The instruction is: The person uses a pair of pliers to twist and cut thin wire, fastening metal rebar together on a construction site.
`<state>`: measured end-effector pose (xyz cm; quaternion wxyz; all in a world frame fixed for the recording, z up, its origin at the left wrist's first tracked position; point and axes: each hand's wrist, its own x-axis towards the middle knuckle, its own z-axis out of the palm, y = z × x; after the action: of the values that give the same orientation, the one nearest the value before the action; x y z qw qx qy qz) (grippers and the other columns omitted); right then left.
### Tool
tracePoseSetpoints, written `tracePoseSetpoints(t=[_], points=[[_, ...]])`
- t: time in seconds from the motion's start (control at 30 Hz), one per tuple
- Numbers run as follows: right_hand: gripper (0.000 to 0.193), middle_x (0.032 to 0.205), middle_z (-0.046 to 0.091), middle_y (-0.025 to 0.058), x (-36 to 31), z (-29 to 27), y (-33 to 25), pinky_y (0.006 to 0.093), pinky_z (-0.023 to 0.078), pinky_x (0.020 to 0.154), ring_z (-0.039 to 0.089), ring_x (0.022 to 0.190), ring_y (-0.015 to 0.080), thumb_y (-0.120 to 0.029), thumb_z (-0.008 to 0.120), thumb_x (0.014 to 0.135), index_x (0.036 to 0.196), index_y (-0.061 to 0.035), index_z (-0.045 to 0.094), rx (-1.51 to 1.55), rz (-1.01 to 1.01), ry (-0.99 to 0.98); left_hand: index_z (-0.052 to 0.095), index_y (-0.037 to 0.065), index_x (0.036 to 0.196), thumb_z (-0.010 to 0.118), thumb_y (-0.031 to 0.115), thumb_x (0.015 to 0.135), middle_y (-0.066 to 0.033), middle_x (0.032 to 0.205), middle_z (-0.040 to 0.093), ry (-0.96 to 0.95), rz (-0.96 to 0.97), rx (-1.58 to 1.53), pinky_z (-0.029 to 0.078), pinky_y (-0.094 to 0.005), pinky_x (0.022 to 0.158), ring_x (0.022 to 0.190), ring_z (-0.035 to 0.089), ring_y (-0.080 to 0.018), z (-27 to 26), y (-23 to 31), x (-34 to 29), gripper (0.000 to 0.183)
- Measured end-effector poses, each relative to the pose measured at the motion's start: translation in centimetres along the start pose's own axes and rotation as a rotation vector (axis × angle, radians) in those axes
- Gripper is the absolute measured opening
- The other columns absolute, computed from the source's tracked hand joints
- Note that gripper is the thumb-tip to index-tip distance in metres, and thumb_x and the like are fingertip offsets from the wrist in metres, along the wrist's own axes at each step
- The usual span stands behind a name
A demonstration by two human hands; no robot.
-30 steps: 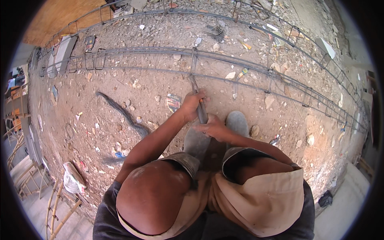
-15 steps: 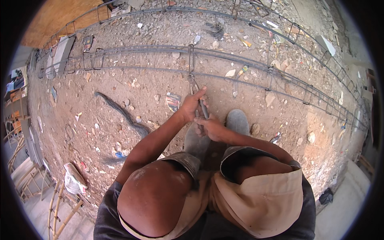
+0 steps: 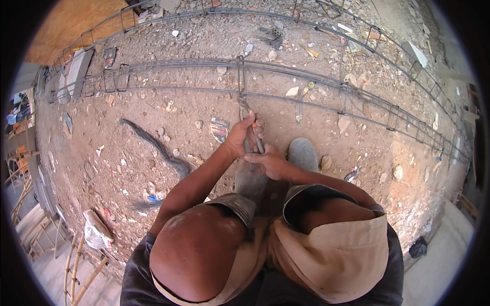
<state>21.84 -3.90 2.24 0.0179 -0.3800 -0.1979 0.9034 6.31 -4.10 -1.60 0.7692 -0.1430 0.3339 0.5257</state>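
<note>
Your left hand point(image 3: 238, 136) and right hand point(image 3: 270, 161) are clamping the pincers point(image 3: 244, 108) near the frame's centre, their upper end seemingly touching the steel cage point(image 3: 239, 76) at upper centre, so you are probably working best by squeezing evenly and turning steadily.

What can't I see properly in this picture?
All in the head view:
- Parts of the hand tool's handles: covered by the left hand and right hand.
- Whether the tool's tip grips the near steel frame: too small to tell.
- Where the dark wire bundle ends: the left forearm hides it.
- All of the far steel frame: the top edge cuts some off.
</note>
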Motion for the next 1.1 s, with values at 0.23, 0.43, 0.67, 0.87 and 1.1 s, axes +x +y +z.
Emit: tracePoseSetpoints(t=[0.23, 0.43, 0.67, 0.87, 1.1], points=[[0.032, 0.078, 0.061, 0.0102, 1.2, -1.1, 1.4, 0.0355, 0.05, 0.058, 0.063, 0.069, 0.0179, -0.016, 0.067, 0.085, 0.107, -0.0006, 0.051, -0.709, -0.229, 0.379, 0.059, 0.009, 0.101, 0.07, 0.04, 0.089, 0.0008, 0.085, 0.061, 0.468, 0.051, 0.536, 0.052, -0.0296, 0.064, 0.074, 0.06, -0.0115, 2.5, -1.3, 0.4, 0.035], [0.045, 0.087, 0.065, 0.0118, 0.9, -1.0, 0.4, 0.0342, 0.052, 0.066, 0.067, 0.079, 0.0194, -0.021, 0.071, 0.082, 0.116, 0.0004, 0.05, -0.99, -0.189, 0.403, 0.06, 0.003, 0.105, 0.071, 0.025, 0.089, -0.007, 0.095, 0.066, 0.49, 0.057, 0.405, 0.053, -0.0324, 0.064, 0.073, 0.062, -0.0155, 2.2, -1.5, 1.8, 0.029], [0.022, 0.099, 0.066, 0.0085, 0.0, 0.6, 0.3, 0.0348, 0.054, 0.067, 0.067, 0.085, 0.0209, -0.015, 0.065, 0.09, 0.108, -0.0061, 0.056, 0.085, 0.06, -0.049, 0.059, 0.01, 0.121, 0.064, 0.023, 0.093, -0.0055, 0.122, 0.063, -0.051, -0.158, 0.061, 0.054, -0.0401, 0.086, 0.103, 0.063, -0.0191, -2.0, 1.8, -1.3, 0.03], [0.035, 0.096, 0.065, 0.0181, 1.2, -0.2, 1.0, 0.0441, 0.052, 0.071, 0.066, 0.087, 0.0324, -0.021, 0.068, 0.086, 0.108, -0.0002, 0.051, -0.652, -0.002, 0.27, 0.058, 0.007, 0.118, 0.068, 0.032, 0.091, -0.0027, 0.105, 0.066, 0.112, -0.242, 0.331, 0.056, -0.0394, 0.077, 0.092, 0.062, -0.0162, 0.9, 1.7, -0.9, 0.038], [0.052, 0.097, 0.064, 0.0166, -0.1, 0.0, 0.2, 0.0437, 0.051, 0.075, 0.065, 0.086, 0.0314, -0.02, 0.07, 0.08, 0.117, 0.0045, 0.042, -0.887, -0.43, 0.373, 0.062, 0.013, 0.094, 0.062, 0.049, 0.092, -0.001, 0.075, 0.062, 0.385, -0.02, 0.371, 0.052, -0.0321, 0.066, 0.066, 0.059, -0.0165, 1.8, -0.1, 0.9, 0.036]])
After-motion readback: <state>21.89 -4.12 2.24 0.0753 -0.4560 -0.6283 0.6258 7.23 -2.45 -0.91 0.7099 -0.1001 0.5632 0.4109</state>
